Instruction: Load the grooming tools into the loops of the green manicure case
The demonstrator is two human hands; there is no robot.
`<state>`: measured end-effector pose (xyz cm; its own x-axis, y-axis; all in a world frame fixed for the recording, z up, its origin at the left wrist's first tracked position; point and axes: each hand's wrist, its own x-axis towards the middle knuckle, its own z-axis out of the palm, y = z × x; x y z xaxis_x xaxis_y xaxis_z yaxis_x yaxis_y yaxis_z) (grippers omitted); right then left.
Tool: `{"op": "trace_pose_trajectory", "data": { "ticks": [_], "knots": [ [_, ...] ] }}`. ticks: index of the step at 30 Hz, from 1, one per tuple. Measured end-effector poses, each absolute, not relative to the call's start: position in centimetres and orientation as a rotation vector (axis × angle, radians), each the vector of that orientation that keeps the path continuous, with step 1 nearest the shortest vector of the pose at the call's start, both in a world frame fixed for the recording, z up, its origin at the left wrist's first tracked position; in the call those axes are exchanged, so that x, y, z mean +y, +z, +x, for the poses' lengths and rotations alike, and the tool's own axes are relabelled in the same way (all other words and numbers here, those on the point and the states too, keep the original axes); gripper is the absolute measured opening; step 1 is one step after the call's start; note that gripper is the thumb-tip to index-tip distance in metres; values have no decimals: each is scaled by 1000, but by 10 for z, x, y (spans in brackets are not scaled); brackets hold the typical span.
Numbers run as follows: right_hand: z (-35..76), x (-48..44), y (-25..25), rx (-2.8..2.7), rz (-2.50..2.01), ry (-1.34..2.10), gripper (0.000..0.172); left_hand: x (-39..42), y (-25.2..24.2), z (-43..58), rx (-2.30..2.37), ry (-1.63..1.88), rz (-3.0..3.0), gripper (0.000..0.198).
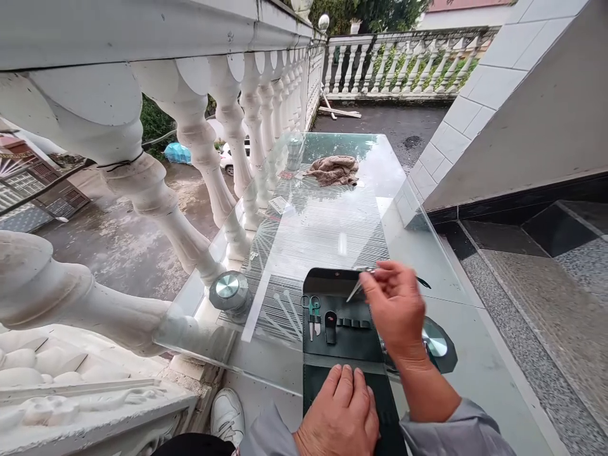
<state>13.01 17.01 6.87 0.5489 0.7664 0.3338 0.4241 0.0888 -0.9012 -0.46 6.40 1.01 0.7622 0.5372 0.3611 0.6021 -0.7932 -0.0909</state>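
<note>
A black fold-out tool case (344, 329) lies open on the near end of a glass table (327, 215). In its loops sit small green-handled scissors (313, 308) and a black clipper-like piece (330, 327). My left hand (339, 415) lies flat on the case's near flap, fingers stretched out. My right hand (396, 310) hovers over the case's upper right part, pinching a thin metal tool (357, 288) whose tip points down-left toward the case.
A crumpled brown cloth (335, 169) lies at the table's far end. A white balustrade (228, 126) runs along the left. A tiled wall (513, 107) and steps rise on the right. Round metal table fittings (230, 289) sit at the near corners. My white shoe (227, 415) shows below.
</note>
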Motion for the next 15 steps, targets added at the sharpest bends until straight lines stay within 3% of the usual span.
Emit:
{"op": "trace_pose_trajectory", "data": {
  "ticks": [3,8,15],
  "knots": [
    [162,173,69,-892,-1614,263,41,65,11,-6,-896,-447,-2773,33],
    [185,181,55,-1036,-1976,195,28,65,12,-7,-891,-497,-2755,31],
    [181,193,39,-1207,-2014,190,24,66,11,-6,-882,-606,-2705,31]
  ]
}}
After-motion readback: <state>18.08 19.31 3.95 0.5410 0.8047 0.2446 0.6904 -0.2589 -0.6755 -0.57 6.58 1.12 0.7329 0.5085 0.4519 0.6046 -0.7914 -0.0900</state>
